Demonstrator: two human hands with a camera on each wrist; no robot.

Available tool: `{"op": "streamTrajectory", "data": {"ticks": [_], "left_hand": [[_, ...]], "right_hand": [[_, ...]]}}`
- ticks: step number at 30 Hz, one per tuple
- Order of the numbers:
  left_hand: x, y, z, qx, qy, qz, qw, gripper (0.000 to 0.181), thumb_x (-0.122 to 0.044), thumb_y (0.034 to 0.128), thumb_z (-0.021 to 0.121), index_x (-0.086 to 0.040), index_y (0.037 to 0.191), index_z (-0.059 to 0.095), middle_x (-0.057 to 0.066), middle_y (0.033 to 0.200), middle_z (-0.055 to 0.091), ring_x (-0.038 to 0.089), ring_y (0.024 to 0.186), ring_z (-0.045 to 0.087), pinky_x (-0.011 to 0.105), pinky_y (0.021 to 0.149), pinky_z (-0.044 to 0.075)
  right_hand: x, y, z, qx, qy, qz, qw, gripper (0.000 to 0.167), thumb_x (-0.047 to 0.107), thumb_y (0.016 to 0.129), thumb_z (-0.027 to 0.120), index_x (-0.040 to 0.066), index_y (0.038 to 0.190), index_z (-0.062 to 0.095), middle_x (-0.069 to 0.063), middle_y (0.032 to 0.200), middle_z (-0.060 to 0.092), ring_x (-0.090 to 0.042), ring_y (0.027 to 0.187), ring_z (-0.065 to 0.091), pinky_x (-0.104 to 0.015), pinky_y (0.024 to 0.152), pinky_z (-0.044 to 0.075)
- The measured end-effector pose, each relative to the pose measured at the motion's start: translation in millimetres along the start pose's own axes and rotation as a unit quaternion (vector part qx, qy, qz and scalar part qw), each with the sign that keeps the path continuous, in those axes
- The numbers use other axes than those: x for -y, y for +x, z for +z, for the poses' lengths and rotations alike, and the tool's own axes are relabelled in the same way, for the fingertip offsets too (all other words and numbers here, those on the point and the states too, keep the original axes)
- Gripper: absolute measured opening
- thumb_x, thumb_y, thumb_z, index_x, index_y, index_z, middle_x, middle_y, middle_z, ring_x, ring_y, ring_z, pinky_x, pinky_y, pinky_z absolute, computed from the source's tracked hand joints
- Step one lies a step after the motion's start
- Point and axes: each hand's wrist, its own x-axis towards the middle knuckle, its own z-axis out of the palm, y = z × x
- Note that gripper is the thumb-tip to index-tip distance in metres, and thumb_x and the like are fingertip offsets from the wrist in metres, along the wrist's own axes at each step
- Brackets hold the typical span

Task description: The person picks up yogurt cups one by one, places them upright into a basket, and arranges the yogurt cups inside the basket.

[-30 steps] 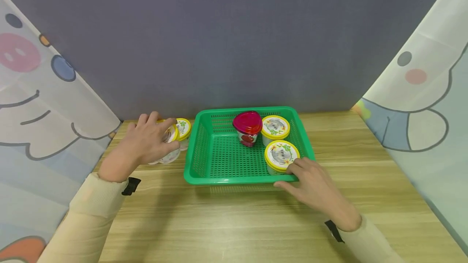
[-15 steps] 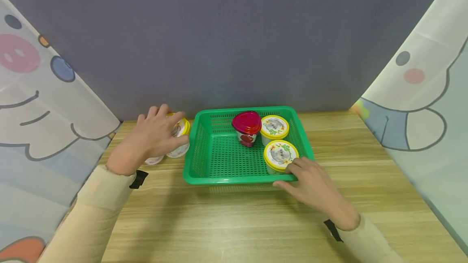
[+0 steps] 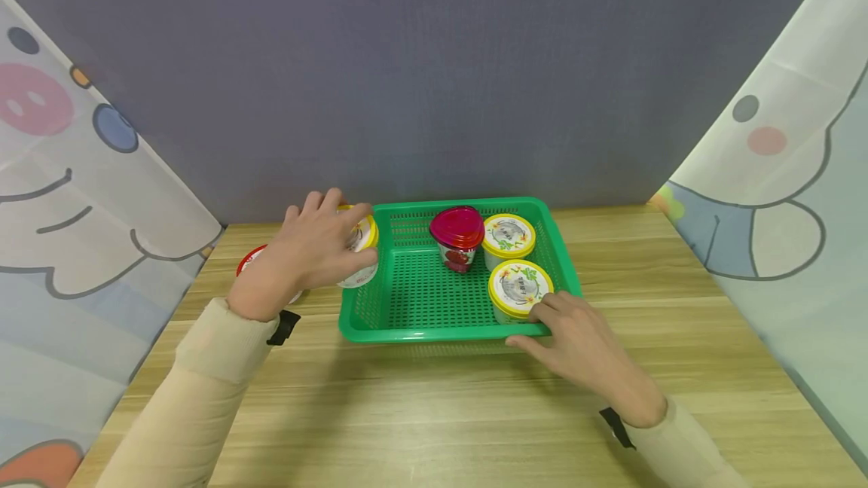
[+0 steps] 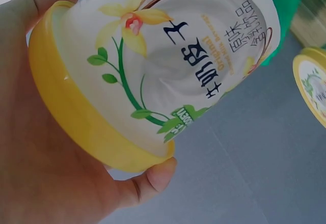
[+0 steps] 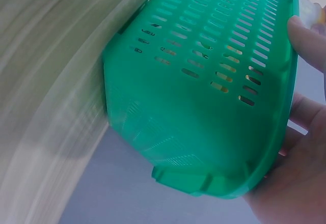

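Note:
My left hand [image 3: 315, 247] grips a yogurt cup [image 3: 359, 275] with a yellow lid, held just over the left rim of the green basket [image 3: 434, 336]. In the left wrist view, thumb and fingers pinch the lid's edge, and the cup's printed side [image 4: 158, 61] faces the camera. My right hand [image 3: 576, 341] holds the basket's front right corner, thumb outside and fingers over the rim. Inside the basket stand a red-lidded cup [image 3: 458, 236] and two yellow-lidded cups, one behind [image 3: 508, 236] and one in front [image 3: 521, 288] beside my right fingers.
A cup with a red-rimmed lid [image 3: 249, 256] stands on the wooden table [image 3: 420, 420], partly hidden behind my left hand. A grey panel [image 3: 434, 74] rises behind the basket, and printed cloth [image 3: 780, 134] hangs at the sides.
My left hand has moved right, carrying the yellow-lidded cup from the table left of the basket to over its left rim. The red-rimmed lid has come into view. My right hand stays put.

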Motion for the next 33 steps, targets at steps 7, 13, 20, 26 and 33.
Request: {"op": "streamTrajectory", "data": {"ticks": [7, 13, 20, 26, 33], "left_hand": [[-9.9, 5.7, 6.0, -0.007, -0.004, 0.015, 0.9999, 0.056, -0.039, 0.0822, 0.051, -0.023, 0.135, 0.059, 0.012, 0.122, 0.048, 0.032, 0.106, 0.041, 0.048, 0.077, 0.036], [-19.6, 11.8, 10.4, 0.002, 0.002, 0.031, 0.9995, 0.062, -0.041, 0.0824, 0.051, -0.022, 0.141, 0.057, 0.013, 0.125, 0.048, 0.032, 0.106, 0.041, 0.05, 0.078, 0.037], [-34.8, 19.3, 18.6, 0.021, -0.002, 0.046, 0.9987, 0.065, -0.043, 0.0843, 0.051, -0.023, 0.146, 0.054, 0.012, 0.129, 0.046, 0.032, 0.108, 0.039, 0.051, 0.083, 0.038], [-48.4, 25.9, 27.3, 0.035, -0.006, 0.061, 0.9975, 0.065, -0.043, 0.0853, 0.05, -0.025, 0.148, 0.053, 0.01, 0.125, 0.046, 0.03, 0.107, 0.038, 0.049, 0.082, 0.037], [-59.6, 30.2, 34.8, 0.048, -0.005, 0.072, 0.9962, 0.063, -0.043, 0.0858, 0.052, -0.026, 0.147, 0.052, 0.008, 0.12, 0.045, 0.029, 0.105, 0.036, 0.049, 0.082, 0.036]], "right_hand": [[-1, -0.5, 1, -0.008, 0.0, -0.005, 1.0, 0.038, 0.048, 0.077, 0.085, 0.013, 0.08, 0.069, 0.005, 0.079, 0.061, -0.013, 0.075, 0.055, -0.032, 0.065, 0.048], [-1, -0.6, 1, -0.008, -0.003, -0.005, 0.9999, 0.038, 0.048, 0.077, 0.085, 0.014, 0.079, 0.068, 0.004, 0.079, 0.06, -0.013, 0.074, 0.055, -0.032, 0.065, 0.048], [-1, -0.2, 1, -0.003, -0.003, 0.0, 1.0, 0.039, 0.047, 0.076, 0.085, 0.013, 0.079, 0.068, 0.003, 0.079, 0.06, -0.014, 0.074, 0.054, -0.032, 0.065, 0.047], [-1, -0.2, 2, -0.008, -0.005, -0.001, 1.0, 0.039, 0.047, 0.076, 0.086, 0.013, 0.078, 0.067, 0.005, 0.079, 0.059, -0.014, 0.074, 0.054, -0.033, 0.065, 0.048], [-1, 0.0, 1, -0.009, -0.005, -0.004, 0.9999, 0.039, 0.046, 0.075, 0.086, 0.012, 0.079, 0.068, 0.004, 0.079, 0.06, -0.015, 0.074, 0.055, -0.033, 0.065, 0.048]]}}
